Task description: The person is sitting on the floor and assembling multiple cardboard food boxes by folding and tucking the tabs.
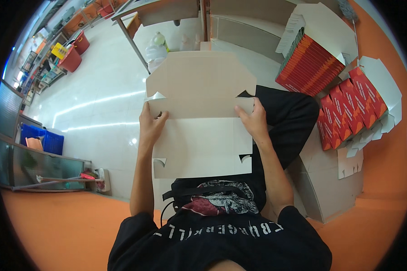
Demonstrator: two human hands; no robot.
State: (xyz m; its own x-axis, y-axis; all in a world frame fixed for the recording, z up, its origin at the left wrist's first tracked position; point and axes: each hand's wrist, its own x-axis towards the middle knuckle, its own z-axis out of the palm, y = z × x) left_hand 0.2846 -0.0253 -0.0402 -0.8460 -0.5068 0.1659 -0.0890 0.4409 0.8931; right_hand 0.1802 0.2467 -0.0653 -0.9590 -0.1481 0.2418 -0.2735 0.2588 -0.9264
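Both hands hold a flat, unfolded cardboard box blank [199, 135] over the lap: the left hand [150, 124] has its grip closed on the blank's left edge at the fold line, fingers curled over it, and the right hand [254, 121] pinches the right edge at the same height. To the right of the right grip, red folded boxes [348, 106] lie in rows beside a stack of red blanks [308, 63] on the orange floor [54, 226]. Left of the left grip the white floor [99, 108] lies open.

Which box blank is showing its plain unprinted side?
The flat box blank held between left hand and right hand; the stacked blanks at right show red printed edges.
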